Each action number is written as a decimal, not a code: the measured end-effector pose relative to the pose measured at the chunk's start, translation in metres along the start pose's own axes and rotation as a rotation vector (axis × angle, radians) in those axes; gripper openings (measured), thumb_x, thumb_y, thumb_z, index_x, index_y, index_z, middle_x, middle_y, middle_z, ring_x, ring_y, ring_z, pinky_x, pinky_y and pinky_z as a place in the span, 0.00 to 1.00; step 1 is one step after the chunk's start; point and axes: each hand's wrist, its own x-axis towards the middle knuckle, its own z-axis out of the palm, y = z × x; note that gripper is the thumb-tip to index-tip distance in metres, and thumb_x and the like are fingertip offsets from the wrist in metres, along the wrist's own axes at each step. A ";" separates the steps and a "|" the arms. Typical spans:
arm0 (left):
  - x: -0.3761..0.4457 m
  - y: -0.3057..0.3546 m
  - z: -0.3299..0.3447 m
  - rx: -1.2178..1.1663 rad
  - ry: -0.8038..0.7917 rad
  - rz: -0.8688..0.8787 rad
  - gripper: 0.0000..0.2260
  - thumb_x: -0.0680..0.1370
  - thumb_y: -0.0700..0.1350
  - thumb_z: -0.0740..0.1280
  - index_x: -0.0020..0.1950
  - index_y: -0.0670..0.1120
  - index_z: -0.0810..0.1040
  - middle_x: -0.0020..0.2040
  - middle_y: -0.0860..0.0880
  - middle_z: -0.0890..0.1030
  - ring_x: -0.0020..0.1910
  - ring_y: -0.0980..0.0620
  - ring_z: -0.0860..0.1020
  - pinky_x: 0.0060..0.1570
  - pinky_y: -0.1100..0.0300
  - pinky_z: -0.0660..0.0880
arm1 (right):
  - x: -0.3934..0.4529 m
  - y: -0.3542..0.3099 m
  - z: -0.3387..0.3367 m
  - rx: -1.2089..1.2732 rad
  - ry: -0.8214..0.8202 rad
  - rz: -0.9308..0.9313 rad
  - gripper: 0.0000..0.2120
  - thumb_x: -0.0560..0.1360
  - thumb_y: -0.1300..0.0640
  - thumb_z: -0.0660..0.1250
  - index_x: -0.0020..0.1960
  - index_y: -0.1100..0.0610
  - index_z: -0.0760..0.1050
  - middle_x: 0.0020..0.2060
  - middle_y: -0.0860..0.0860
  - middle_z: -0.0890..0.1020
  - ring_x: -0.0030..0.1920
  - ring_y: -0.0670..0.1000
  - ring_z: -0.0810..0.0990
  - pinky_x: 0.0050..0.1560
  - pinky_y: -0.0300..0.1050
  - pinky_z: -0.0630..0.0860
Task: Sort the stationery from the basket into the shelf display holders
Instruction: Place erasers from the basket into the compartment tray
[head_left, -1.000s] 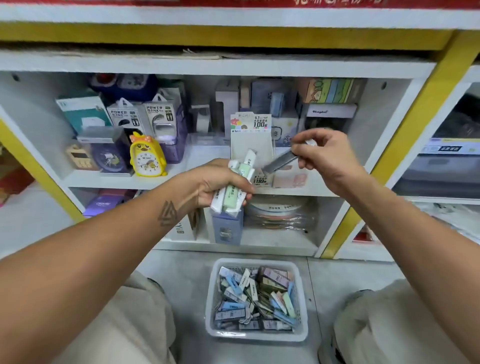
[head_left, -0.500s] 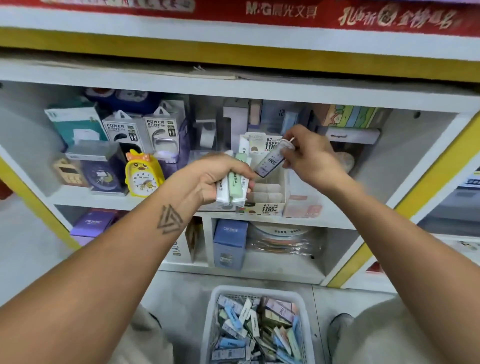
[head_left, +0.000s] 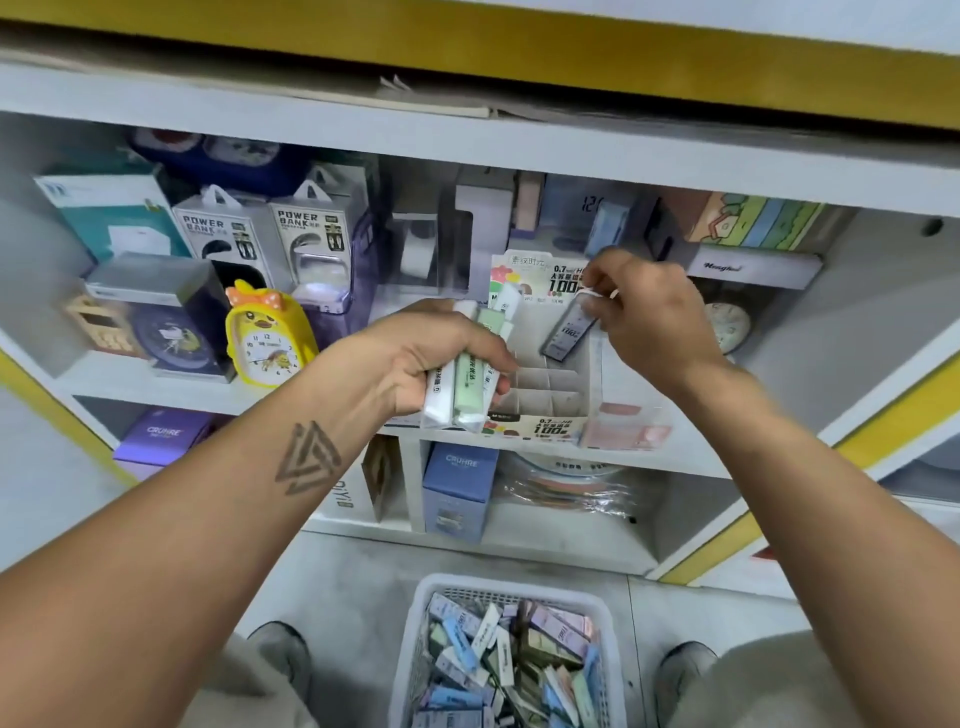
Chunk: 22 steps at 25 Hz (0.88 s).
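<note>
Step in hand: placing one pack into the shelf holder. Right hand (head_left: 647, 319), centre-right of frame, pinches a dark slim pack (head_left: 567, 332) by its top end w/ thumb and fingertips curled; the pack hangs tilted, lower end just above the back rows of the display holder (head_left: 550, 387). Whether it already touches a divider can't be told.

Left hand (head_left: 415, 371), centre of frame, has fingers wrapped round a bundle of packs (head_left: 465, 374), white and pale green, held upright in front of the holder's left side. The holder is a white card box w/ a grid of small compartments, on the middle shelf (head_left: 332, 405); most cells in view look unfilled.

Basket (head_left: 431, 613), bottom centre on the floor between the person's shoes, is full of mixed packs in blue, green, purple and white, so the task looks early.

Next move prob. calls for straightening the dark pack so it lines up w/ one cell, lowering it in, then letting go. Cells are narrow; a tilted entry could catch on a divider. After that the left-hand bundle needs feeding in one by one.
</note>
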 end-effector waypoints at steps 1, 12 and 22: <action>0.000 0.001 0.001 0.003 0.006 0.010 0.11 0.69 0.26 0.70 0.48 0.36 0.78 0.36 0.38 0.81 0.32 0.44 0.81 0.30 0.53 0.79 | 0.001 0.001 -0.002 -0.016 0.028 -0.003 0.05 0.77 0.56 0.71 0.51 0.55 0.77 0.43 0.55 0.84 0.43 0.62 0.80 0.43 0.54 0.78; -0.004 0.001 0.006 0.000 -0.067 0.041 0.15 0.68 0.26 0.71 0.50 0.40 0.79 0.48 0.35 0.80 0.33 0.44 0.82 0.30 0.54 0.79 | 0.000 -0.020 0.007 0.460 -0.079 0.171 0.09 0.79 0.56 0.67 0.58 0.54 0.82 0.46 0.51 0.86 0.39 0.48 0.82 0.45 0.46 0.78; -0.026 -0.003 -0.049 -0.140 0.184 0.030 0.11 0.71 0.26 0.67 0.44 0.41 0.75 0.39 0.38 0.80 0.28 0.47 0.80 0.29 0.57 0.79 | 0.006 -0.056 0.011 0.946 -0.151 0.408 0.04 0.76 0.68 0.70 0.50 0.62 0.78 0.35 0.58 0.84 0.32 0.52 0.83 0.33 0.40 0.77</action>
